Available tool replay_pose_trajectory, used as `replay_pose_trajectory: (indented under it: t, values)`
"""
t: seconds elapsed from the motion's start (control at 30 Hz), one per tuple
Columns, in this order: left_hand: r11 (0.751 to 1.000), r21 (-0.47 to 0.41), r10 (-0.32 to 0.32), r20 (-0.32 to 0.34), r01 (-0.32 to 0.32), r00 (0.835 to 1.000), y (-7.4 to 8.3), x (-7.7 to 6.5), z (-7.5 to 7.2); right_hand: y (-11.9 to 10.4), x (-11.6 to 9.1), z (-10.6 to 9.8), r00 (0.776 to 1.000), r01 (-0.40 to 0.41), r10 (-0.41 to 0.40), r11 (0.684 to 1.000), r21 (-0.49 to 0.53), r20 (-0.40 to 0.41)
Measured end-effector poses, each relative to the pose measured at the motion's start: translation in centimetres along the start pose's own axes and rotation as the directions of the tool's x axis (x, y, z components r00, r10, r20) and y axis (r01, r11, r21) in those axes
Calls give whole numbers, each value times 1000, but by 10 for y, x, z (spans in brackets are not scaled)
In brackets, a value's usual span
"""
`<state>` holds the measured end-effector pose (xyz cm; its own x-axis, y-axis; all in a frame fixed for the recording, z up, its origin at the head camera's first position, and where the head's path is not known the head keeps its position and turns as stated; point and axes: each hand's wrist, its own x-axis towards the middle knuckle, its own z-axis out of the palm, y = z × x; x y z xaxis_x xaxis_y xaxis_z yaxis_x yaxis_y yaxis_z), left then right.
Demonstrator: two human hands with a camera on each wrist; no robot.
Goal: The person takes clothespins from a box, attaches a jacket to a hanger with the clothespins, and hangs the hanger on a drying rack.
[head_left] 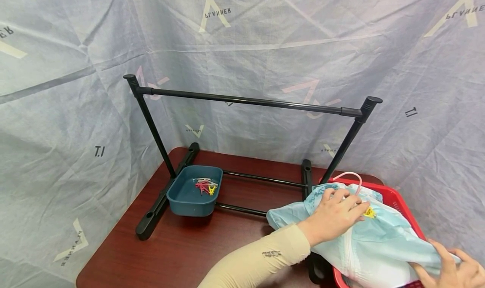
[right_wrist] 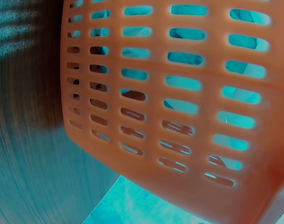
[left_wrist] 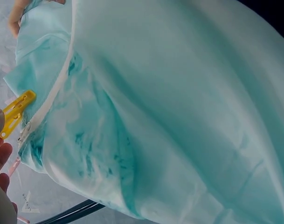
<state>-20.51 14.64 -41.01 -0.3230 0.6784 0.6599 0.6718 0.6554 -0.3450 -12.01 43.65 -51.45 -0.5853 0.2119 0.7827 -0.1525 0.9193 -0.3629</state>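
Observation:
A light-blue garment [head_left: 382,233] with a white trim lies spread over a red basket [head_left: 401,208] at the right. The pink hook of a hanger [head_left: 350,174] rises from its top; the rest of that hanger is mostly covered. My left hand [head_left: 337,216] is over the garment's upper part. In the left wrist view its thumb and finger pinch a yellow clothespin [left_wrist: 18,112], whose tip lies against the fabric by the trim. At the lower right my right hand [head_left: 454,267] grips the garment's edge. The right wrist view shows only the basket's slotted wall, not the hand.
A black rack [head_left: 242,99] with a high crossbar stands on the dark red table [head_left: 151,262]. On its base at the left, a blue tub [head_left: 191,208] holds several pink, white and yellow clothespins [head_left: 206,186]. Printed grey cloth [head_left: 246,35] hangs behind.

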Motion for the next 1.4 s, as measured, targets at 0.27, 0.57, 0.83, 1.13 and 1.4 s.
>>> replay_pose_trajectory:
  t: [0.27, 0.57, 0.83, 1.13, 1.4]
  values:
    - [1000, 24, -10, -44, 12, 999, -2, -4, 0, -3, 0, -3, 999, -19, 20, 1000, -15, 37]
    - [1000, -8, -12, -37, 12, 999, -4, -8, 3, -2, -1, -2, 1000, 10, -10, 1000, -7, 5]
    - [1000, 13, -9, -64, 10, 998, -6, -11, 5, -1, -2, -1, 1000, 28, -29, 1000, -11, -8]
    - [1000, 12, -14, -71, 15, 997, -8, -12, 4, 1, -2, 1, 1000, -1, 1, 1000, -3, -7]
    - [1000, 21, -2, -56, 3, 998, -13, -16, 5, 1, -2, 1, 1000, 5, -5, 1000, -8, -7]
